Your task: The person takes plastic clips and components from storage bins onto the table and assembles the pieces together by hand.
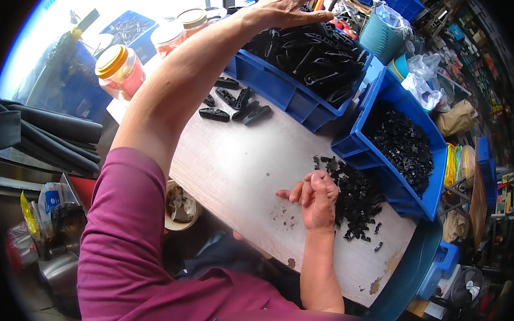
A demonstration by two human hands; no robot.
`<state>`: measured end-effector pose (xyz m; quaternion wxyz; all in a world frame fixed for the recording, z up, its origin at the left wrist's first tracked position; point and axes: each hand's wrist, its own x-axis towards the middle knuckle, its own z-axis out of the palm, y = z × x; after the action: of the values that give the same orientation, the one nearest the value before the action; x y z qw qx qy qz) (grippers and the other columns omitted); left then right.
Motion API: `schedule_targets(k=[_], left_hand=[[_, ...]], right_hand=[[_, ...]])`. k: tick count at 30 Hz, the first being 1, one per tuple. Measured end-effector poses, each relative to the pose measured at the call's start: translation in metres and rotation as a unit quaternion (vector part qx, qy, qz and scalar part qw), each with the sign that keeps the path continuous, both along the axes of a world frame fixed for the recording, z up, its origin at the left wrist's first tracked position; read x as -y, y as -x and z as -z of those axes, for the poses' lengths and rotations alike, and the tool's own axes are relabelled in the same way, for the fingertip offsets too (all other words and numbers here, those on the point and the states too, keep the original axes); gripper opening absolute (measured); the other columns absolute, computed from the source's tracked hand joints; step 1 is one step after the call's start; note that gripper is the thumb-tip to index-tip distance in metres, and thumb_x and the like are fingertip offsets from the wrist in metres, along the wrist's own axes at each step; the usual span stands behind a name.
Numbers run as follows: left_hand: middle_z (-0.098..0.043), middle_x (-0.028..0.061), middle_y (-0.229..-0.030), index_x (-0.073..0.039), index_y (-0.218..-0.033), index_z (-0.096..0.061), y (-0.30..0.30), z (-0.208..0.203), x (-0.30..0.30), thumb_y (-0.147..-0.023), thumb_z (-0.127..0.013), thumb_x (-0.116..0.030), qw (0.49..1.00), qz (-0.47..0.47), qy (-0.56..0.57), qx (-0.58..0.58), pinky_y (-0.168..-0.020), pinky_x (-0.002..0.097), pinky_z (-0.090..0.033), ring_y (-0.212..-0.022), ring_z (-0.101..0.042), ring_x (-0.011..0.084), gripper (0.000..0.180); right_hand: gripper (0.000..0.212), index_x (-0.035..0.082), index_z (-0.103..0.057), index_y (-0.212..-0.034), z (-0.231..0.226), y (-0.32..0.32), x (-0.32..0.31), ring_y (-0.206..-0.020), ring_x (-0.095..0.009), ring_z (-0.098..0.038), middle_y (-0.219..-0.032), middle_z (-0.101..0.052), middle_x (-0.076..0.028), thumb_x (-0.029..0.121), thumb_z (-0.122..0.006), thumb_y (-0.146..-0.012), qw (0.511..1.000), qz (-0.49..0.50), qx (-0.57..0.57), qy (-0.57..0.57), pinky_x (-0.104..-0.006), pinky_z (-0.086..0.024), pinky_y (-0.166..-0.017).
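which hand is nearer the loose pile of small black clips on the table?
Right. The right hand rests against the pile of small black clips; the left hand reaches far away, over the crate of long black parts.

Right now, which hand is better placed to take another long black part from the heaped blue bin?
Left. The left hand already reaches over the blue bin of long black parts, while the right hand rests curled by the small black clips on the table.
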<state>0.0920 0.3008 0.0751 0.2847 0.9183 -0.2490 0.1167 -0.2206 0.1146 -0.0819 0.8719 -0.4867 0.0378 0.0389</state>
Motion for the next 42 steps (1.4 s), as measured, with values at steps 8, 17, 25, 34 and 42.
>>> schedule_targets(k=[8,17,25,34,42], left_hand=[[-0.06,0.0217,-0.126,-0.006,-0.129,-0.056,-0.012,0.001,0.008,-0.08,-0.058,-0.071,0.992,0.046,-0.112,-0.032,-0.098,0.0446,-0.045,-0.118,-0.056,0.0371,0.082],[-0.067,0.0194,-0.098,-0.006,-0.104,-0.067,0.017,0.024,-0.012,-0.083,-0.065,-0.043,0.984,0.066,-0.043,0.158,-0.077,0.0457,-0.052,-0.088,-0.065,0.0362,0.043],[-0.065,0.0199,-0.102,-0.006,-0.103,-0.067,0.057,0.02,-0.013,-0.08,-0.068,-0.035,0.983,-0.063,-0.064,0.161,-0.077,0.0466,-0.052,-0.091,-0.064,0.0368,0.036],[-0.058,0.0197,-0.12,-0.008,-0.117,-0.061,0.097,0.079,-0.041,-0.079,-0.071,-0.035,0.922,-0.185,0.094,0.327,-0.084,0.0453,-0.052,-0.102,-0.061,0.0378,0.048],[-0.061,0.0145,-0.114,-0.008,-0.105,-0.062,0.115,0.133,-0.051,-0.078,-0.072,-0.01,0.883,-0.179,0.204,0.382,-0.084,0.037,-0.053,-0.1,-0.063,0.0318,0.028]], right_hand=[[0.02,0.004,-0.057,-0.088,-0.005,-0.004,-0.004,-0.053,-0.013,-0.051,-0.053,-0.039,0.0,0.022,-0.052,-0.096,1.0,0.029,-0.003,-0.006,-0.0518,-0.061,-0.065],[0.019,0.005,-0.057,-0.087,0.004,-0.003,-0.002,-0.053,-0.013,-0.051,-0.052,-0.035,0.001,0.021,-0.05,-0.096,0.999,0.03,0.035,-0.012,-0.0518,-0.062,-0.065],[0.019,0.004,-0.057,-0.087,0.004,-0.003,-0.004,-0.051,-0.013,-0.05,-0.051,-0.034,0.001,0.019,-0.049,-0.097,0.997,0.074,0.037,-0.013,-0.0513,-0.061,-0.063],[0.023,0.004,-0.055,-0.083,0.0,-0.002,-0.002,-0.05,-0.012,-0.049,-0.049,-0.034,0.002,0.021,-0.051,-0.097,0.998,-0.029,0.049,0.018,-0.0491,-0.062,-0.061],[0.025,0.004,-0.054,-0.082,0.005,-0.003,-0.004,-0.05,-0.012,-0.049,-0.05,-0.033,0.001,0.022,-0.049,-0.098,0.999,0.02,0.033,0.007,-0.0492,-0.062,-0.061]])
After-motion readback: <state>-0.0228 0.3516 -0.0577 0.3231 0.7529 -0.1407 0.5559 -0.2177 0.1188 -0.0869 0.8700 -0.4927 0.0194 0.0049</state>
